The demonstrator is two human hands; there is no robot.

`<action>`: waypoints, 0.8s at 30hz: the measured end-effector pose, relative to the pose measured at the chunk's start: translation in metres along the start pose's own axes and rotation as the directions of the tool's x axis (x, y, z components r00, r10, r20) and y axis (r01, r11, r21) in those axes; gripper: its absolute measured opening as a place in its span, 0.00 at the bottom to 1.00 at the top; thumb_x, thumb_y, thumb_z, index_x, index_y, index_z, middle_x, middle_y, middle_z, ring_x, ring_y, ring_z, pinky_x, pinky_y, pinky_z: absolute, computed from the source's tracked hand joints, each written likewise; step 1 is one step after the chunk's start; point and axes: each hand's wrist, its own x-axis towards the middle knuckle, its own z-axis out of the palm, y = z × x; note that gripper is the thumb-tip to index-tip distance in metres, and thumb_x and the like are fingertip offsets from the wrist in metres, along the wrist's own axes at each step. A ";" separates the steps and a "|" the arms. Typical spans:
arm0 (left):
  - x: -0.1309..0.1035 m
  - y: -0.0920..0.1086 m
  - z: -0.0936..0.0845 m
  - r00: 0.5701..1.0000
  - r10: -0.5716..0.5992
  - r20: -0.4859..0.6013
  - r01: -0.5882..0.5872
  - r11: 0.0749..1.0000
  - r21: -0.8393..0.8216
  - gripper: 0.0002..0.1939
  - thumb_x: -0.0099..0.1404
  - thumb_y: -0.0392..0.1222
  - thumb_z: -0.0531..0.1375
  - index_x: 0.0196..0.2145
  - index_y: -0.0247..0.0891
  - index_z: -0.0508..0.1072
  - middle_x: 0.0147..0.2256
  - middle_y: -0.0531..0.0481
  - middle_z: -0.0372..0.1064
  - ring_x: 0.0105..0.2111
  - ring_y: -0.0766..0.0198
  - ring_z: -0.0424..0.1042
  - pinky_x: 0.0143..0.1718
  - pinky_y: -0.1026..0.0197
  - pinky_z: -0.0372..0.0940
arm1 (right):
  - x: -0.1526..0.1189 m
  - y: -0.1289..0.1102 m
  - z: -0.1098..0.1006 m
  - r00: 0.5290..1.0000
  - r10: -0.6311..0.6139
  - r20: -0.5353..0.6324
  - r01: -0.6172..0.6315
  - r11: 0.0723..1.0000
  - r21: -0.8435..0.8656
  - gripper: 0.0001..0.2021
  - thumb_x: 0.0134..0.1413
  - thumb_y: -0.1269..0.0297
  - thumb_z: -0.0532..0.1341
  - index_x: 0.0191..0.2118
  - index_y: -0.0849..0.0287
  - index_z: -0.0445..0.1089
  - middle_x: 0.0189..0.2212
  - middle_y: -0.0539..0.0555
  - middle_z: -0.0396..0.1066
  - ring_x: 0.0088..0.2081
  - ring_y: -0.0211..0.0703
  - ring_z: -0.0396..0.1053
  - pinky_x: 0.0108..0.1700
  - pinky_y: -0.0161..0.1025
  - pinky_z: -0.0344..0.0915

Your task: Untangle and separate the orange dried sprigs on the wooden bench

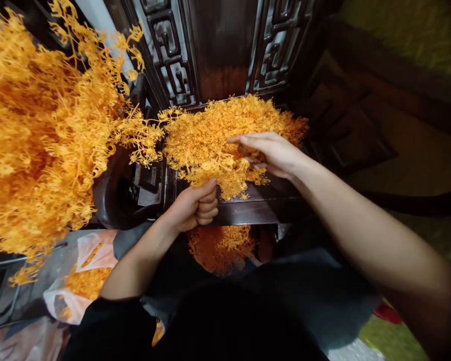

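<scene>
Dim, shadowed corners; edges stretched and softly blurred.

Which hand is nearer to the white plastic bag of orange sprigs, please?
Left: the left hand is rightward of the bag; the right hand is farther right, at the orange plastic sprig heap.

Bench: dark wood, glossy, smooth, catching light along its front edge. Carved panel behind: polished dark wood. Sprigs: plastic-looking, rough, frilly. Bag: thin translucent plastic, crinkled. Trousers: matt cloth. Sleeve: matt black cloth.
</scene>
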 end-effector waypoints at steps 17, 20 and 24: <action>-0.003 0.004 -0.005 0.999 0.049 0.009 -0.049 0.999 0.012 0.31 0.72 0.59 0.59 0.21 0.40 0.48 0.17 0.62 0.36 0.16 0.73 0.36 0.15 0.70 0.40 | -0.006 -0.005 -0.040 0.978 -0.063 -0.201 0.080 0.994 0.080 0.13 0.60 0.56 0.70 0.43 0.60 0.74 0.27 0.51 0.69 0.21 0.30 0.57 0.20 0.35 0.44; 0.001 0.002 -0.004 0.997 0.068 -0.033 -0.068 0.998 0.011 0.32 0.71 0.59 0.60 0.21 0.40 0.48 0.17 0.62 0.36 0.16 0.73 0.36 0.15 0.70 0.41 | -0.014 0.008 0.001 1.000 0.014 0.008 -0.015 0.997 0.081 0.24 0.57 0.38 0.68 0.37 0.58 0.72 0.19 0.45 0.56 0.18 0.30 0.50 0.18 0.36 0.39; -0.001 0.002 -0.004 0.996 0.058 -0.066 -0.057 0.998 0.009 0.32 0.71 0.58 0.60 0.20 0.41 0.47 0.16 0.62 0.36 0.16 0.73 0.36 0.15 0.70 0.40 | -0.005 0.006 -0.001 0.985 -0.065 -0.158 0.067 0.998 0.011 0.25 0.54 0.41 0.71 0.28 0.57 0.64 0.16 0.44 0.52 0.17 0.30 0.48 0.20 0.36 0.41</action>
